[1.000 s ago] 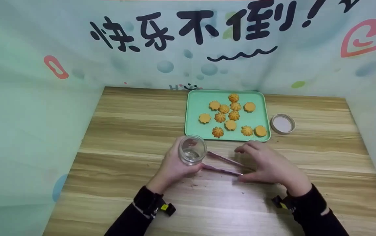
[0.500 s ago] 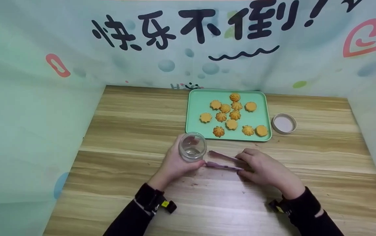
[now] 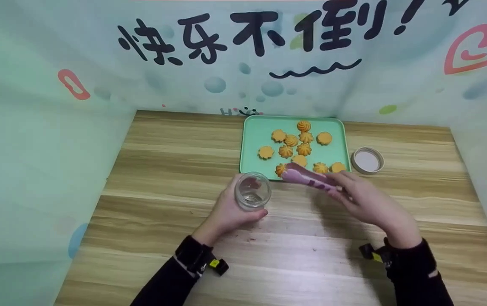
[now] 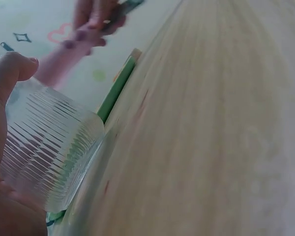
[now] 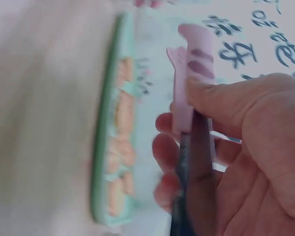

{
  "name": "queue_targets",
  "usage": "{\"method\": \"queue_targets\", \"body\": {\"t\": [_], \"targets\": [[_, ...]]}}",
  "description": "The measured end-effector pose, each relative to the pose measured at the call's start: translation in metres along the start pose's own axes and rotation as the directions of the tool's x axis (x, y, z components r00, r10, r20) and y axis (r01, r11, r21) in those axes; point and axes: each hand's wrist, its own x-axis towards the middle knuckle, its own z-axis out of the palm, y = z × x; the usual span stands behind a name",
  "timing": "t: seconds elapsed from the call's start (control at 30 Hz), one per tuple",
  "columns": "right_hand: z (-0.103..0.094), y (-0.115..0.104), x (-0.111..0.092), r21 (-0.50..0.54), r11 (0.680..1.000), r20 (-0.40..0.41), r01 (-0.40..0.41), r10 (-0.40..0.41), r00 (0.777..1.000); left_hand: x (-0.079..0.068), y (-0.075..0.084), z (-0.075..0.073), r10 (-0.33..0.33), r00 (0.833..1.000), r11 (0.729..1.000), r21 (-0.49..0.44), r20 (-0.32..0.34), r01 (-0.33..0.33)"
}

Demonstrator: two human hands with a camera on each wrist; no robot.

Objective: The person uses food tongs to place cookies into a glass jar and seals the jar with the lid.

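Note:
My left hand (image 3: pixel 228 210) grips a clear ribbed glass jar (image 3: pixel 253 191) near the tray's front left corner. In the left wrist view the jar (image 4: pixel 49 142) stands close to the table, its side ridged, with the thumb over its upper part. My right hand (image 3: pixel 366 197) holds a pair of pink tongs (image 3: pixel 309 178) in the air, their tips over the front edge of the green tray (image 3: pixel 250 140). The right wrist view shows thumb and fingers pinching the tongs (image 5: pixel 199 73), whose two arms are close together. Several golden cookies (image 3: pixel 304 148) lie on the tray; the tongs partly hide a few.
Right of the tray a round jar lid (image 3: pixel 367 160) lies on the wooden table (image 3: pixel 175 170). A printed cloth backdrop (image 3: pixel 235 85) rises behind the table and at both sides. Small crumbs dot the table near the left hand.
My right hand has closed round the tongs, lifted them off the table and carried them forward to the tray's front edge. The left hand with the jar has barely moved.

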Motion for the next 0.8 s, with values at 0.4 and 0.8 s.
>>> {"method": "queue_targets", "body": {"t": [0.4,0.8], "targets": [[-0.035,-0.017,0.017,0.043,0.998,-0.049,-0.045,0.047,0.998,0.011,0.005,0.018,0.03,0.997,1.0,-0.01,0.073,-0.029],[-0.055,-0.035,0.031,0.046,0.999,-0.078,-0.013,0.017,0.997,0.02,0.009,0.037,0.031,0.999,0.998,-0.053,0.04,-0.029]]}}
